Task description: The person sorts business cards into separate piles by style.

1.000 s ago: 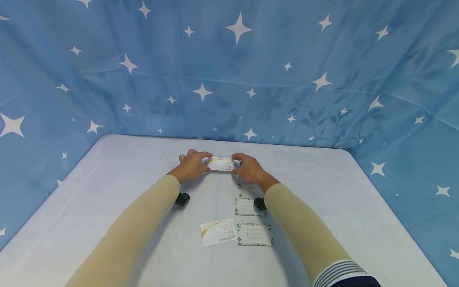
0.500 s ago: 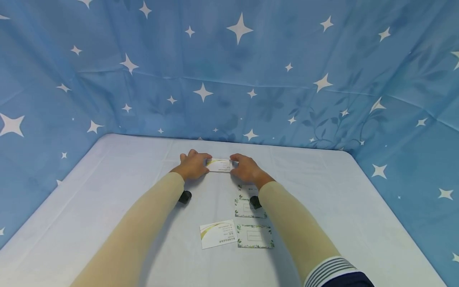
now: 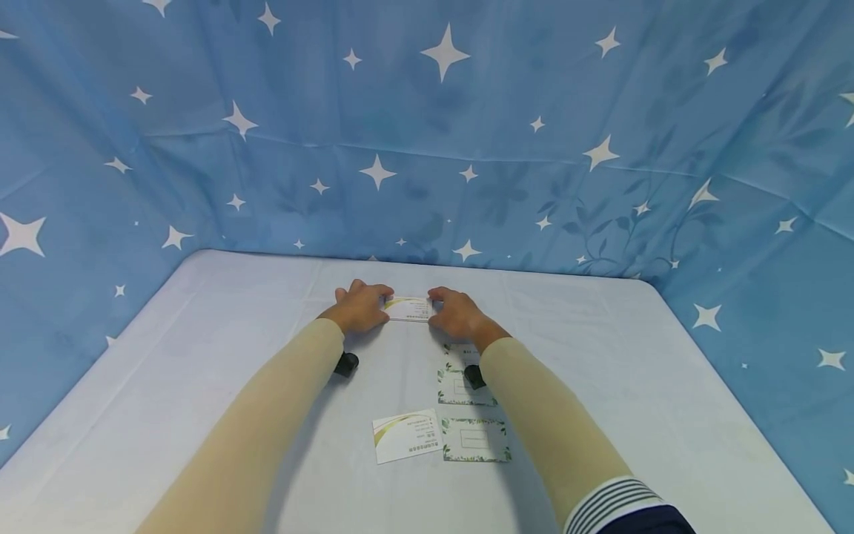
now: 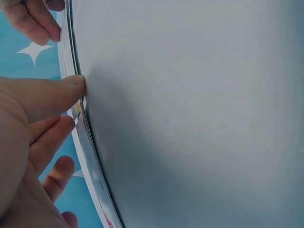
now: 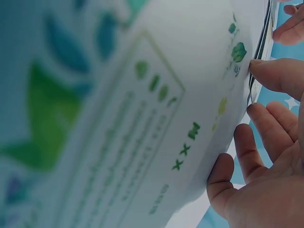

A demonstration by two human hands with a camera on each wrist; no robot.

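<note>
A white business card [image 3: 408,308] with a gold curve lies between my two hands toward the back of the table. My left hand [image 3: 363,308] pinches its left end, thumb at the near edge and fingers at the far edge. On the other end, my right hand [image 3: 459,314] pinches it the same way. A second thin edge shows just under the card's near side. In the left wrist view, the left thumb [image 4: 73,86] presses at a thin dark edge. The right thumb [image 5: 266,71] sits at the same kind of edge in the right wrist view.
Nearer the body lie another gold-curve card [image 3: 407,436] and a leaf-bordered card [image 3: 475,440], side by side. More leaf-bordered cards [image 3: 457,397] lie partly under the right forearm. The white table [image 3: 233,319] ends at a blue star-patterned curtain [image 3: 427,133].
The held card has come down a little and lies flatter, with a second edge now showing beneath it. The right hand has shifted slightly left. Little differs over the last half second.
</note>
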